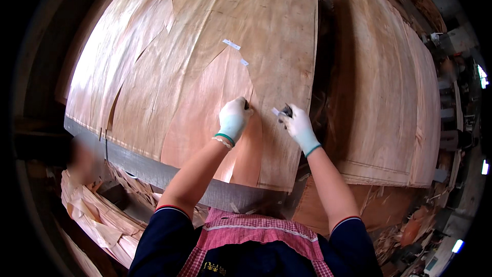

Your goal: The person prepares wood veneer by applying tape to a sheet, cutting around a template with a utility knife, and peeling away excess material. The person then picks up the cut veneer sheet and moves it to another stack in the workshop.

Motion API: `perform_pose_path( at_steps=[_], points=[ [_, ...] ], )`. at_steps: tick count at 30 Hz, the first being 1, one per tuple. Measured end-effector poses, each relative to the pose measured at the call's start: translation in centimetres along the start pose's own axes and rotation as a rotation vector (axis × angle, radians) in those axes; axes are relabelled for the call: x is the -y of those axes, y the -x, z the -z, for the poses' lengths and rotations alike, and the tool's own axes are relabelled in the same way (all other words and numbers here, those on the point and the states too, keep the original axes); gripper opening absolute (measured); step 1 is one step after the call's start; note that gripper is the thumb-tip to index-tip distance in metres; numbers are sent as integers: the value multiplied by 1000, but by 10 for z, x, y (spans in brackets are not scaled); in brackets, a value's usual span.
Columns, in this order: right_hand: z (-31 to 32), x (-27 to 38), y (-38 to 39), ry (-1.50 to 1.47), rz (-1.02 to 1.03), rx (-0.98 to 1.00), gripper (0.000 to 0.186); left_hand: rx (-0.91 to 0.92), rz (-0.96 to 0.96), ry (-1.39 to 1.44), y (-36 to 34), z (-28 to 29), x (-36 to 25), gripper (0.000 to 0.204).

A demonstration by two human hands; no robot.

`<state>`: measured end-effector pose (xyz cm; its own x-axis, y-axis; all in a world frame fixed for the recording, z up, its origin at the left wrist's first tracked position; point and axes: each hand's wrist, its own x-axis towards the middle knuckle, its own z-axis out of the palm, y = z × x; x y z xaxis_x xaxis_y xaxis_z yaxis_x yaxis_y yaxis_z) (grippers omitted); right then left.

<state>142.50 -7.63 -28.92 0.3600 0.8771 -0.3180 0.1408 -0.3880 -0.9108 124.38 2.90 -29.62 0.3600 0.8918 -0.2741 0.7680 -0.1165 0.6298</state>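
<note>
My left hand [233, 119], in a white glove with dark fingertips, is closed at the right edge of a pinkish veneer patch [197, 118]; whether it grips anything is hidden. The patch lies within a larger pale wooden veneer sheet [143, 72]. To the right, my gloved right hand [294, 123] has curled fingers on a small white tape strip [277, 112], above the sheet. Two short tape pieces [231, 44] stick at and just below the patch's upper tip.
A second veneer stack [384, 97] stands at right beyond a dark gap. A grey metal edge [130, 156] runs under the sheet's near side. Loose veneer scraps [92, 210] lie at lower left, more offcuts [410, 231] at lower right, beside cluttered equipment.
</note>
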Motion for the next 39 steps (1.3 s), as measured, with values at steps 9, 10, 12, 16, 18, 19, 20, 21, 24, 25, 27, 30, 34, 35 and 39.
perform_pose_path(
  at_steps=[9,10,12,16,18,19,20,21,24,25,27,30,34,35,39],
  points=[
    [-52,34,-113,581,-35,2,30,-351,-453,-119,-3,-9,-13,48],
    [-55,34,-109,583,-39,16,30,-275,-505,-210,-10,-10,-7,52],
    [-53,34,-107,887,0,10,32,-229,-537,-318,-8,-13,1,51],
    [-27,25,-85,875,202,98,21,-140,-567,-549,-6,-19,3,49],
    [1,50,-99,1029,213,115,22,-172,-549,-598,-7,-19,-4,42],
    [23,56,-104,1050,245,84,25,-169,-567,-598,-12,-10,-11,42],
    [41,58,-101,880,168,146,29,-12,-517,-369,-19,8,-17,37],
    [51,66,-98,710,105,212,32,130,-455,-142,-25,23,-15,33],
    [59,70,-32,502,74,179,40,-428,-411,-19,7,26,36,24],
    [63,66,-2,540,69,170,41,-460,-399,-55,21,25,41,25],
    [79,36,52,501,-29,177,35,-386,-447,-117,45,14,43,28],
    [117,-9,134,966,-83,222,24,-189,-573,-134,61,8,50,32],
    [115,29,191,487,-291,150,14,-189,-440,140,89,24,25,36],
    [105,42,197,487,-293,170,14,-6,-432,403,115,20,18,40],
    [69,72,202,293,-116,170,8,-148,-310,58,170,14,2,41]
  ],
)
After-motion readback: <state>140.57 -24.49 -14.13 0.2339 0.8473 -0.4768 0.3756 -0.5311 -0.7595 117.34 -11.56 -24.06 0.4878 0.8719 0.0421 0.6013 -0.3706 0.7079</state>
